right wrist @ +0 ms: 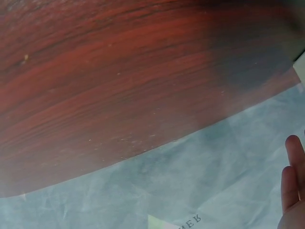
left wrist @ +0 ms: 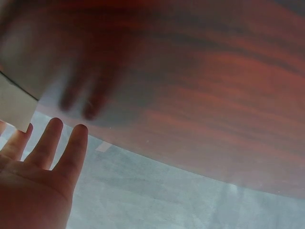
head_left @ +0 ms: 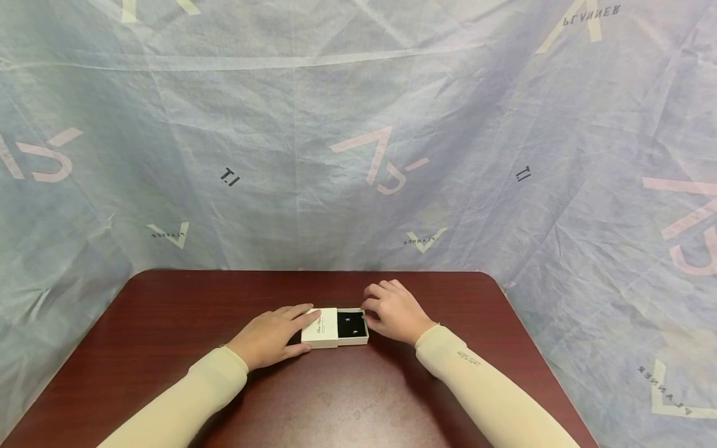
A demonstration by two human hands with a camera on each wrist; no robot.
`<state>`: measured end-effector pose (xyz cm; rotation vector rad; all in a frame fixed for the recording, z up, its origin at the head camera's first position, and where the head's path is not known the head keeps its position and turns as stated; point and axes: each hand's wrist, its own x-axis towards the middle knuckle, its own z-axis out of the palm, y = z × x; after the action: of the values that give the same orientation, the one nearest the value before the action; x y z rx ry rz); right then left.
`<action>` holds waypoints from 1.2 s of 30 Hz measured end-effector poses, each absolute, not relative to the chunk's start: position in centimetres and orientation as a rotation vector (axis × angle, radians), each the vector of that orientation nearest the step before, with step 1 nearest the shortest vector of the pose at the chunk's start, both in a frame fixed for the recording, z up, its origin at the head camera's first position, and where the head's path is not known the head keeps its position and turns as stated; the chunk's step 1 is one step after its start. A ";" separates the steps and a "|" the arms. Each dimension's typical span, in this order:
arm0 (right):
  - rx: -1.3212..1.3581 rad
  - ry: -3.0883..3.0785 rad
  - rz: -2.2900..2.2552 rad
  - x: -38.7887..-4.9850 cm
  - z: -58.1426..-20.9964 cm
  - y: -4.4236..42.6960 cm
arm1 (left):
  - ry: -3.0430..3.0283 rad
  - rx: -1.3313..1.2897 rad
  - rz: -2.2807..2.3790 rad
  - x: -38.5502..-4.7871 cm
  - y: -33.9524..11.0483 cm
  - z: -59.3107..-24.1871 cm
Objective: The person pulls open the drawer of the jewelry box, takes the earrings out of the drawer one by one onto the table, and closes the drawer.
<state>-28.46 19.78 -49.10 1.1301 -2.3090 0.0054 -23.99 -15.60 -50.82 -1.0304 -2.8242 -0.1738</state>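
A small white slide-out jewelry box lies on the table in the head view, its printed sleeve (head_left: 329,333) on the left and its drawer (head_left: 354,341) pulled partway out to the right. Inside the drawer, a black pad (head_left: 351,325) carries two tiny silvery earrings (head_left: 355,331). My left hand (head_left: 272,334) grips the sleeve, thumb at the near edge and fingers over the top and far edge. With bent fingers, my right hand (head_left: 394,311) holds the drawer's right end; its fingertips are partly hidden. Only a corner of the white box (left wrist: 16,107) shows in the left wrist view.
The dark red wooden table (head_left: 358,398) reaches back to a grey printed cloth (head_left: 313,205) that hangs behind it and along both sides. Both forearms, in cream sleeves (head_left: 482,379), lie over the near part of the table.
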 end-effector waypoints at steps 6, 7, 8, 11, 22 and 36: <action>1.127 -2.332 0.009 -28.3 -49.1 19.3 | -2.822 -1.030 -0.173 -24.0 -15.6 -50.8; 1.130 -2.330 0.012 -28.3 -49.1 19.1 | -2.825 -1.029 -0.175 -24.0 -15.6 -50.8; 1.132 -2.324 0.011 -28.3 -49.1 19.0 | -2.828 -1.028 -0.175 -23.9 -15.7 -50.8; 1.143 -2.312 0.013 -28.3 -49.2 18.6 | -2.828 -1.030 -0.173 -23.9 -15.7 -50.7; 1.148 -2.358 -0.044 -28.2 -49.2 17.4 | -2.833 -1.042 -0.187 -24.0 -15.7 -50.8; 1.186 -2.367 -0.033 -28.2 -49.8 16.7 | -2.829 -1.043 -0.174 -24.1 -15.6 -50.8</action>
<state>-28.23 16.66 -49.81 1.1856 -2.3672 -0.0329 -24.08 -15.65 -50.84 -1.0425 -2.8294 -0.1740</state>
